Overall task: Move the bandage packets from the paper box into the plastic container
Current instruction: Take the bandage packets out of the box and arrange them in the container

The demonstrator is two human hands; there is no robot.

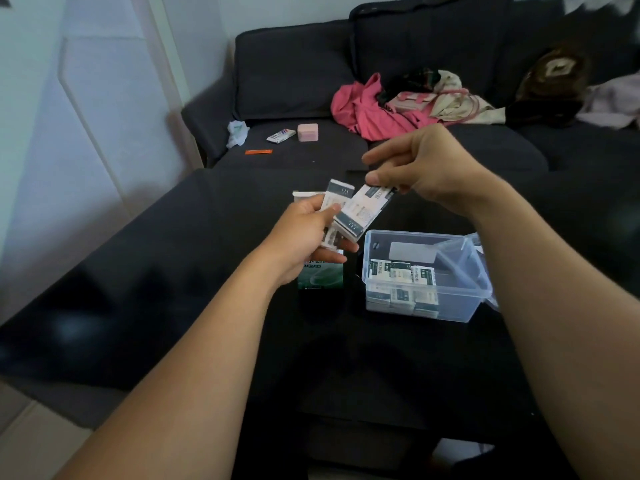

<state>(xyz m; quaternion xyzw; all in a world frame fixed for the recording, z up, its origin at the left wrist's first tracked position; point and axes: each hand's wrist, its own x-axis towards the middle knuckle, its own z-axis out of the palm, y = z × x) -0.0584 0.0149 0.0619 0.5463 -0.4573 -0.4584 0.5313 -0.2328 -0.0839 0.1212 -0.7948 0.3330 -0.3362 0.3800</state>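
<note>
Head view: left hand [304,237] and right hand [419,168] each pinch bandage packets [360,211] above the table [173,271].

1. Paper box [320,277]: upper part hidden behind left hand [304,237]; print unreadable.
2. Packets [360,209]: text too small to read; count possibly five or more.
3. Plastic container [450,306]: right edge covered by right forearm.

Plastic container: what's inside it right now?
The plastic container holds a row of bandage packets standing along its near-left side; the far-right part looks bare. Anything beneath those packets is hidden.
</note>
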